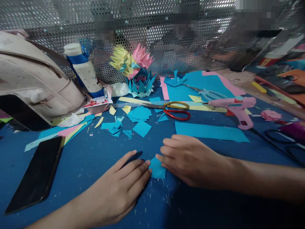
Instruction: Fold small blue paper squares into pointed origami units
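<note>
While the left hand [119, 187] touches the left edge of the paper [158, 171] on the surface [83, 165], fingers slightly apart, the right hand [188, 159] hides its upper right corner, so whether those curled fingers pinch it cannot be told.

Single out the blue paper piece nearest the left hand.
The small bright-blue paper piece touching the left hand; the other blue pieces lie farther off, toward the perforated metal panel.

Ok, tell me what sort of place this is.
Probably a papercraft workspace: a pink glue gun, scissors with red and yellow handles, and folded paper flowers sit among cut coloured paper.
</note>
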`<state>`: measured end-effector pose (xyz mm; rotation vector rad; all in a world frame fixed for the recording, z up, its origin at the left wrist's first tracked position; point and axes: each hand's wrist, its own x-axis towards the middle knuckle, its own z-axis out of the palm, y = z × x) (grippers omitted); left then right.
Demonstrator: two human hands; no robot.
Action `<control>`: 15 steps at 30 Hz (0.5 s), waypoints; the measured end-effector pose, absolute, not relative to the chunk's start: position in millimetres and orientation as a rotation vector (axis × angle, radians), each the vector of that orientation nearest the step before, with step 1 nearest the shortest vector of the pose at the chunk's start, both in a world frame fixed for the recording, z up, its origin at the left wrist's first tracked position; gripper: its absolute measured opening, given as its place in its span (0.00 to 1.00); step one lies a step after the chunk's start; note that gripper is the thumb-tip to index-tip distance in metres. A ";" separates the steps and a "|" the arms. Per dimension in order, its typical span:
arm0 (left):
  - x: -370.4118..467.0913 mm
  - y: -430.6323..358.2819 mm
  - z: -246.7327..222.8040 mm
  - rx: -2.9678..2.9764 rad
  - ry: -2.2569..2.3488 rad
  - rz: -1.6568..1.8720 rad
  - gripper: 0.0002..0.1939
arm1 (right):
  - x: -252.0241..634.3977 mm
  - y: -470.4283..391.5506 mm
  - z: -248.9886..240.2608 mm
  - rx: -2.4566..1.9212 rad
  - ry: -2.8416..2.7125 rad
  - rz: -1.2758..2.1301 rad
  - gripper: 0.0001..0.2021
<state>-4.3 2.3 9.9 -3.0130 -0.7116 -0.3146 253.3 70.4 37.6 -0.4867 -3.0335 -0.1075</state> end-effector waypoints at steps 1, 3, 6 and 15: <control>-4.0 2.7 10.1 -3.011 -0.705 -0.329 0.23 | 253.2 70.3 38.7 -0.511 -3.050 -0.101 0.05; -3.3 3.2 10.5 -3.007 -0.696 -0.360 0.22 | 252.6 71.2 39.7 -0.528 -3.079 -0.070 0.07; -2.4 2.7 10.4 -3.007 -0.707 -0.373 0.22 | 251.6 74.6 38.2 -0.559 -3.050 -0.036 0.10; -2.3 -0.6 9.8 -3.005 -0.777 -0.303 0.21 | 250.9 80.9 38.6 -1.015 -2.943 0.518 0.10</control>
